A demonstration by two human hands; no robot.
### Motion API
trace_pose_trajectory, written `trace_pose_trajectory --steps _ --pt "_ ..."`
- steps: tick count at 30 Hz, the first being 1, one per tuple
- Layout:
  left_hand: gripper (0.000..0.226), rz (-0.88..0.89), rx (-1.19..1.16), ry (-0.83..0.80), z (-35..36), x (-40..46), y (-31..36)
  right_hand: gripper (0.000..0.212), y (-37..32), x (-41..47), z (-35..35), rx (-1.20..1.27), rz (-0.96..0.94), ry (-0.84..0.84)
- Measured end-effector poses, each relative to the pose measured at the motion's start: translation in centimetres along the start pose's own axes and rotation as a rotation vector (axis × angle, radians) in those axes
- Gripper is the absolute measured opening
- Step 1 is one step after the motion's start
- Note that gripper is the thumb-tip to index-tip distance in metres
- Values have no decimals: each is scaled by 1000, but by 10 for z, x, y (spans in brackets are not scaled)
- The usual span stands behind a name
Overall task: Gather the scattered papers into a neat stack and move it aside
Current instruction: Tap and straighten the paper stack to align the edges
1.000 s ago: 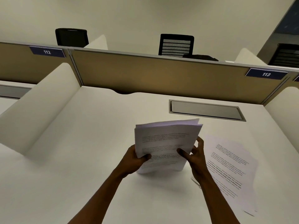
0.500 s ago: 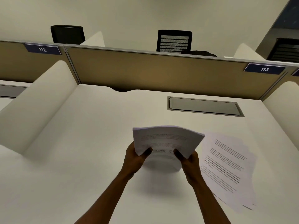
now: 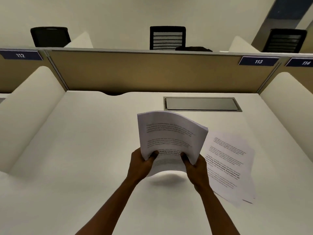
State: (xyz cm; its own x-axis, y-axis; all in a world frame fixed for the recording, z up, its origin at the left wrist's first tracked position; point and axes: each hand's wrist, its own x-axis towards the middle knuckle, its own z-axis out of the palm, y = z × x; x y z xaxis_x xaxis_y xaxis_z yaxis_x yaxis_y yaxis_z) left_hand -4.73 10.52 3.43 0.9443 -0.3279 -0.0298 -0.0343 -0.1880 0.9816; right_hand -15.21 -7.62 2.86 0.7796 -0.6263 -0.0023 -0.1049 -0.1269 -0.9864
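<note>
A thick stack of printed papers [image 3: 169, 134] is held upright above the white desk [image 3: 84, 158], its top curling forward and to the right. My left hand [image 3: 141, 164] grips its lower left side, thumb on the front page. My right hand [image 3: 194, 167] grips its lower right side the same way. To the right, several more printed sheets [image 3: 228, 165] lie loosely overlapped and flat on the desk, untouched by either hand.
A grey cable hatch [image 3: 201, 104] is set into the desk behind the papers. White curved side dividers [image 3: 28, 112] and a tan back partition [image 3: 144, 72] enclose the desk. Black chairs [image 3: 167, 38] stand beyond the partition.
The stack has been lifted higher and stood more upright after being lowered toward the desk. Both hands kept hold of it. The loose sheets on the right have not moved.
</note>
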Motion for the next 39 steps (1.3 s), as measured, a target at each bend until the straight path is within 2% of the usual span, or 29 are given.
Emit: trace_pose_trajectory --steps 2,4,6,9,13,17,20,22,24,26,28,34,39 --pt "24 25 33 -52 15 2 11 25 -2 2 -18 -29 -22 54" --pt "32 -7 21 -129 37 5 23 34 -1 4 -40 -38 -10 128" --pt "44 -87 -37 -208 63 8 32 45 5 8 -65 -24 45 221" --pt "58 -158 -71 -327 107 12 41 49 18 11 -106 21 155 315" --pt "51 -189 118 -445 162 15 39 55 43 13 -150 52 323 372" --pt "44 -202 261 -536 203 20 33 51 59 18 -173 24 423 463" --pt "49 -211 418 -548 226 27 30 42 63 25 -179 -25 464 523" --pt "61 -235 645 -563 240 31 27 36 63 29 -179 -90 478 543" --pt "65 -262 838 -557 249 32 24 39 65 33 -177 -229 499 538" --pt "64 -264 878 -527 255 31 21 49 68 35 -175 -446 557 506" --pt "63 -250 858 -505 258 31 18 53 70 35 -174 -588 589 487" --pt "71 -241 770 -470 255 29 13 64 77 38 -175 -780 568 327" --pt "78 -309 618 -391 251 27 8 72 77 46 -176 -938 520 270"
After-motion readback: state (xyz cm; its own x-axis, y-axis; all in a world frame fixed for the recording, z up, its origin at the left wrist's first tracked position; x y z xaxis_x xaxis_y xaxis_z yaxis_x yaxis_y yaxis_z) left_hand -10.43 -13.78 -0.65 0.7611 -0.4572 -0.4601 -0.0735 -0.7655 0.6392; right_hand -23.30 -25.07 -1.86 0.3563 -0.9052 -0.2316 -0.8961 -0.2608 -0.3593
